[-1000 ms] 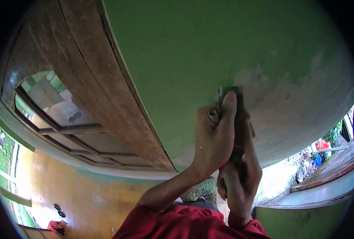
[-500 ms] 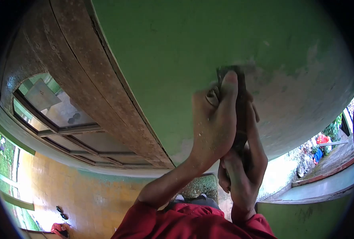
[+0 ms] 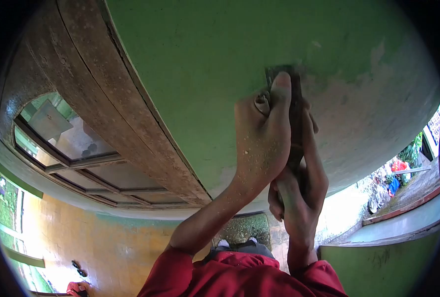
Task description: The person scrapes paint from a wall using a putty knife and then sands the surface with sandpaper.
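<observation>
Both hands grip a dark flat scraper (image 3: 295, 119), its wide end against the green painted wall (image 3: 205, 64). My left hand (image 3: 262, 141) is closed around its upper part, with the thumb lying along the blade. A small curled grey piece (image 3: 262, 102) shows by the left thumb's base. Pale flakes dot the back of that hand. Lower down, my right hand (image 3: 302, 198) is wrapped around the scraper's handle, with some fingers reaching up along its right side. Right of the blade, the paint gives way to a bare grey patch (image 3: 354, 114).
A worn wooden frame (image 3: 131, 114) with window panes (image 3: 81, 133) runs along the left. Below is a yellowish tiled floor (image 3: 116, 247) with dark sandals (image 3: 79, 268) on it. A low green wall (image 3: 383, 270) and ledge stand at lower right.
Both hands and the scraper have moved up the wall and slightly left, the blade's end now higher beside the bare patch. The grip looks the same.
</observation>
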### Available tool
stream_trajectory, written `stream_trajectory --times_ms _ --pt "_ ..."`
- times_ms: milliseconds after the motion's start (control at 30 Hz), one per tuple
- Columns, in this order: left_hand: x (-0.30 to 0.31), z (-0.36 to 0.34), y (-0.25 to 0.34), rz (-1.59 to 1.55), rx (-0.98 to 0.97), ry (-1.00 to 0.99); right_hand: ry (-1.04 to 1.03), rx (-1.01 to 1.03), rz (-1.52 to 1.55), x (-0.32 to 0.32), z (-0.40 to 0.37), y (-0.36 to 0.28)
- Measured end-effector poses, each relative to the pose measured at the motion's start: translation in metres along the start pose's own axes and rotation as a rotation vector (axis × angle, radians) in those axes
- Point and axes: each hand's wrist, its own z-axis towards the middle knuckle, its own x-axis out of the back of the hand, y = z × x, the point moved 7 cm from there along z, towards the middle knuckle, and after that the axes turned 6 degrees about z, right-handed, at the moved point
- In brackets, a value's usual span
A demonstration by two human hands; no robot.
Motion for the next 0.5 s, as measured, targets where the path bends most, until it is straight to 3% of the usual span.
stream_trajectory --times_ms 100,167,233,267,300,333,367,400,433,467,500 --pt "0.004 -0.006 -0.006 -0.017 0.009 -0.034 0.014 0.105 -0.047 0.01 0.004 0.017" --pt "0.027 -0.041 -0.052 0.539 0.021 -0.098 -0.015 0.27 -0.142 0.027 -0.005 0.058" --pt "0.054 -0.091 -0.101 0.719 0.025 -0.206 -0.015 0.335 -0.503 0.048 -0.035 0.106" --pt "0.08 -0.119 -0.138 0.787 0.034 -0.11 0.003 0.232 -0.609 0.066 -0.052 0.14" --pt "0.118 -0.151 -0.19 1.015 0.426 -0.265 0.024 0.12 -0.71 0.086 -0.072 0.176" --pt "0.164 -0.195 -0.246 1.06 0.606 -0.301 0.097 0.092 -0.702 0.109 -0.093 0.207" --pt "0.215 -0.25 -0.295 1.21 0.385 -0.316 0.157 -0.287 -0.746 0.148 -0.127 0.262" --pt "0.268 -0.313 -0.328 1.441 0.669 -0.305 0.159 -0.341 -0.885 0.186 -0.167 0.312" --pt "0.303 -0.369 -0.34 1.526 0.727 -0.48 0.168 -0.5 -0.982 0.214 -0.203 0.345" --pt "0.404 -0.497 -0.425 1.571 1.14 -0.622 0.131 -0.433 -1.006 0.25 -0.251 0.394" --pt "0.422 -0.558 -0.415 1.592 0.619 -0.797 0.095 -0.806 -0.961 0.258 -0.287 0.405"
